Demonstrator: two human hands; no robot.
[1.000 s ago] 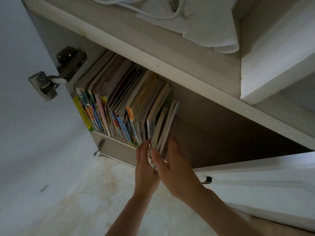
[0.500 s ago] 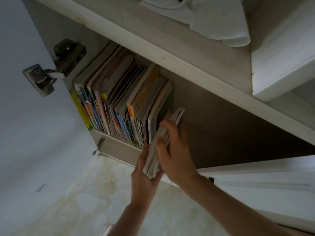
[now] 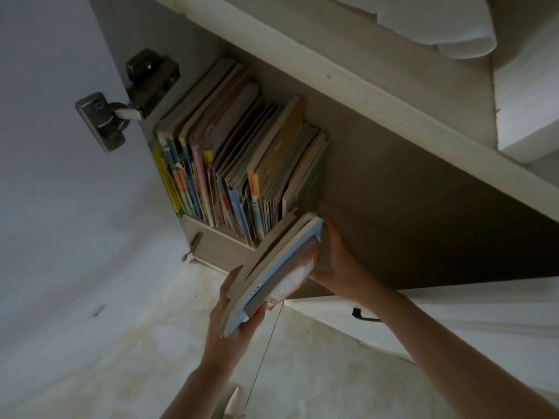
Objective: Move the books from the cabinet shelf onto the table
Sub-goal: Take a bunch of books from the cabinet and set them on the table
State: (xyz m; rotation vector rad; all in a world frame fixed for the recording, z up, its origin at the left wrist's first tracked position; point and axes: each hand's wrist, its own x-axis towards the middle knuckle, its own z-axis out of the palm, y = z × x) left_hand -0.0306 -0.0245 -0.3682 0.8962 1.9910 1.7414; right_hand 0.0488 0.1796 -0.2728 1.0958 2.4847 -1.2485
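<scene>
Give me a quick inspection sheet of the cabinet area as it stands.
Surface: shelf, right part bare and dark; no table in view.
Job's things: row of books standing at the shelf's left end; a small stack tilted out past the shelf edge, held in both hands.
Clutter: white cloth on the shelf above.
Hands: left hand grips the stack's lower end; right hand holds its right side.
Cables: thin cord hanging below the stack.
Surroundings: open door with hinge on the left; stained pale floor below.
</scene>
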